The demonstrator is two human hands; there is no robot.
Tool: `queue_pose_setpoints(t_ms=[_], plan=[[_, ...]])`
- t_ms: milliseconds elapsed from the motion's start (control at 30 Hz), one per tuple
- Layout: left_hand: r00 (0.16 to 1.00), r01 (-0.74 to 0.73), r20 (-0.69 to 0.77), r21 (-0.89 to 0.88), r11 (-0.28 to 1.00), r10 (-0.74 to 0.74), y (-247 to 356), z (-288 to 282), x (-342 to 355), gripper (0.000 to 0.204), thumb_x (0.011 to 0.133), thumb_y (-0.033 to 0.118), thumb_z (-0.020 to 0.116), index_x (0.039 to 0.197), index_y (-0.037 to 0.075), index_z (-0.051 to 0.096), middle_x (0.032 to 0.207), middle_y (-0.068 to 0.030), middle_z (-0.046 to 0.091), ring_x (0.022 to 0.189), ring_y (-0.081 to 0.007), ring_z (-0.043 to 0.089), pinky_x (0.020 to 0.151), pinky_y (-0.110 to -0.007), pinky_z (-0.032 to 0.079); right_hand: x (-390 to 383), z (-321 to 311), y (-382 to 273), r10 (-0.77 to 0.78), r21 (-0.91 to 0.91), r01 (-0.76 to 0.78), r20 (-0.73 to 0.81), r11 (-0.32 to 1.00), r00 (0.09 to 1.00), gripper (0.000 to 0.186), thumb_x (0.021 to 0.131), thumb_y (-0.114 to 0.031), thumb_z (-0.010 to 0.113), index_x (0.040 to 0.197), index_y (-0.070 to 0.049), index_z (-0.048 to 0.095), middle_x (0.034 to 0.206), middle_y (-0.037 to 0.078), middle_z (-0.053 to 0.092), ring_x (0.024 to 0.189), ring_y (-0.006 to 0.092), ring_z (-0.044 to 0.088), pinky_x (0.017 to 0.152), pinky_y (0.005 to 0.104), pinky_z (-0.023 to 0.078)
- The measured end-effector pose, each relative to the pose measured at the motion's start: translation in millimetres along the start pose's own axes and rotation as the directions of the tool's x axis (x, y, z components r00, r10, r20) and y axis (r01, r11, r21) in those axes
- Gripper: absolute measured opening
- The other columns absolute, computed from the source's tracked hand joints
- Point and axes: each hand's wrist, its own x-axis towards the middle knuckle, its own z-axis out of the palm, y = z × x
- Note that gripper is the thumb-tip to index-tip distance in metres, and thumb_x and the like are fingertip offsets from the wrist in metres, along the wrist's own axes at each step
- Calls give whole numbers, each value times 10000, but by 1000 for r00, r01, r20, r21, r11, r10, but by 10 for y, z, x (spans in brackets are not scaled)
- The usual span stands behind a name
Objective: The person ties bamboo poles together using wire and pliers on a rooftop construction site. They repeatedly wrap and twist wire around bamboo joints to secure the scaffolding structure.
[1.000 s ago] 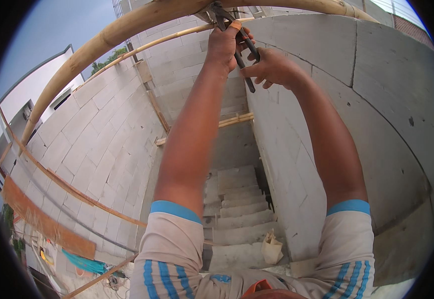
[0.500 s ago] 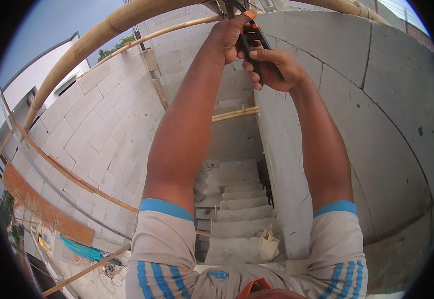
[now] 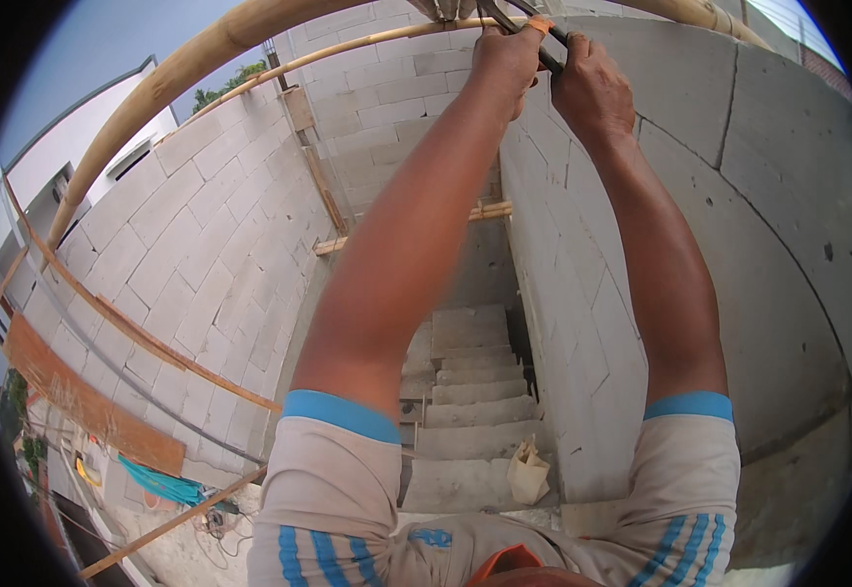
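At the top of the view, both my hands are raised at arm's length on a pair of pliers (image 3: 549, 59) with long dark handles. My left hand (image 3: 506, 67), with an orange band round one finger, is closed about the handles nearer the jaws. Close to its right, my right hand (image 3: 594, 90) has its fingers wrapped round the handle ends. The jaws reach the upper edge, where I cannot make out what they touch. A thick bent bamboo pole (image 3: 186, 80) arches there, with a thinner bamboo pole (image 3: 377, 39) just under it.
A pale block wall (image 3: 788, 215) rises close on my right; another block wall (image 3: 191, 235) stands left. Concrete stairs (image 3: 475, 416) lie below between them, with a cream bag (image 3: 528, 476) on a step. A brown plank (image 3: 88, 396) and teal cloth (image 3: 161, 481) are lower left.
Both hands have shifted right, and the pliers have swung to a steeper slant down to the right. My right hand has turned so its back shows.
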Motion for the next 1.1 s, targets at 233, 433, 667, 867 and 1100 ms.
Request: queue_pose_setpoints(t_ms=[233,433,667,867,1100], plan=[[981,27,184,213,977,-67,-103,-428,-153,634,853,509,579,1216,5,457,1092,-130,554,946,-216,569,829,-368,453,439,-97,493,-177,106,162,150,981,973,193,827,-101,542,996,-22,494,805,182,590,776,336,618,700,417,500],[943,96,328,-116,989,-53,-53,-516,-96,554,817,477,644,1053,-11,528,924,-115,596,800,-210,609,691,-332,525,-76,-143,-150,-550,536,-816,624,-216,555,190,880,-213,524,952,-39,541,722,33,529,611,150,537,516,325,459],[957,-39,254,-355,934,136,-49,-428,259,274,883,222,600,978,-27,537,856,-131,604,748,-237,640,691,-392,566,-69,-236,-100,-364,513,-853,816,100,448,325,856,-233,565,1108,-33,519,867,89,591,722,211,603,601,387,490],[991,-133,-77,-323,937,113,-13,22,170,216,893,188,574,941,-17,523,813,-112,594,725,-208,618,611,-341,534,-325,-73,-464,165,-41,-163,26,986,986,544,810,-170,561,1287,16,379,1087,145,506,969,296,565,785,488,472],[989,-133,47,-95,987,137,-161,59,93,553,848,384,643,1207,21,430,1004,-93,574,878,-202,597,748,-340,491,208,42,355,-110,-13,110,-19,994,994,228,828,-88,489,1053,-50,477,929,172,572,830,372,614,715,468,495]])
